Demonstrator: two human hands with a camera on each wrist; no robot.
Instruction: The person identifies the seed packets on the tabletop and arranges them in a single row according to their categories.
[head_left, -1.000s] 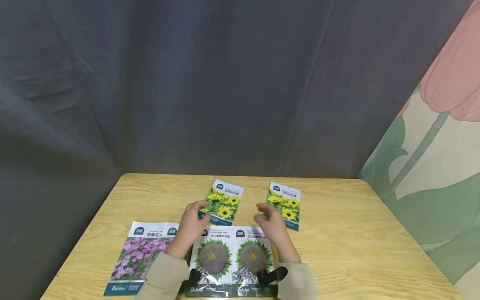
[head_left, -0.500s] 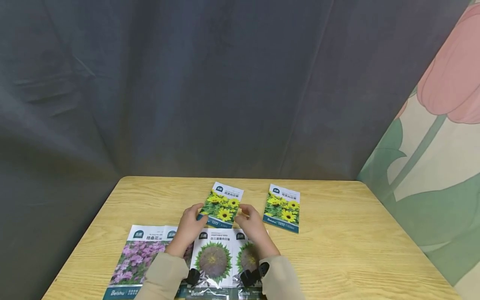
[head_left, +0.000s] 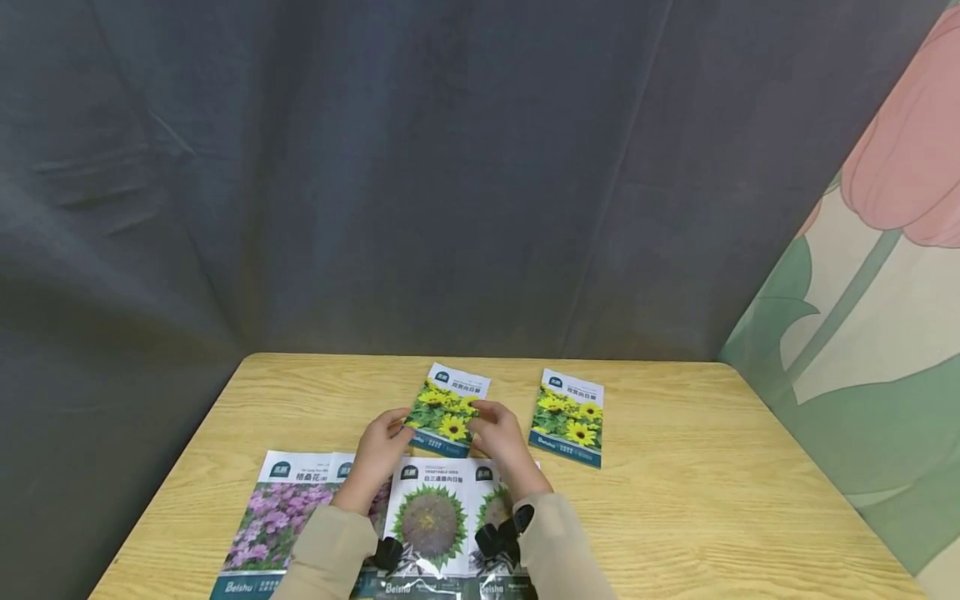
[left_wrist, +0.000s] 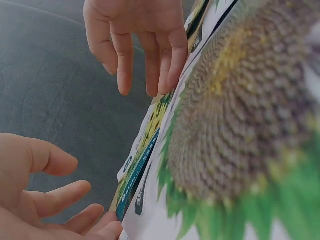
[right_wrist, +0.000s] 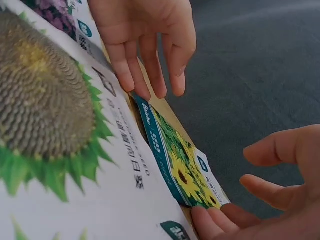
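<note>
A yellow-flower seed packet (head_left: 447, 410) lies flat near the table's far side. My left hand (head_left: 381, 452) is at its left edge and my right hand (head_left: 501, 439) at its right edge. In the left wrist view, the fingers of my left hand (left_wrist: 45, 195) are spread, with the lower fingertips at the packet. My right hand (right_wrist: 275, 190) looks much the same in the right wrist view, loosely bent fingers at the packet's edge. Neither hand is visibly gripping it. Closer in, two white packets picturing a sunflower head (head_left: 429, 521) lie side by side, partly under my forearms.
Another yellow-flower packet (head_left: 567, 417) lies to the right. Purple-flower packets (head_left: 273, 521) sit at front left, one partly hidden by the left sleeve. A dark curtain (head_left: 480, 183) hangs behind the wooden table (head_left: 712, 500); a flower-printed panel (head_left: 885, 358) stands at right.
My right hand has moved left, from beside the right yellow-flower packet to the right edge of the left one. My left hand has stayed at that packet's left edge.
</note>
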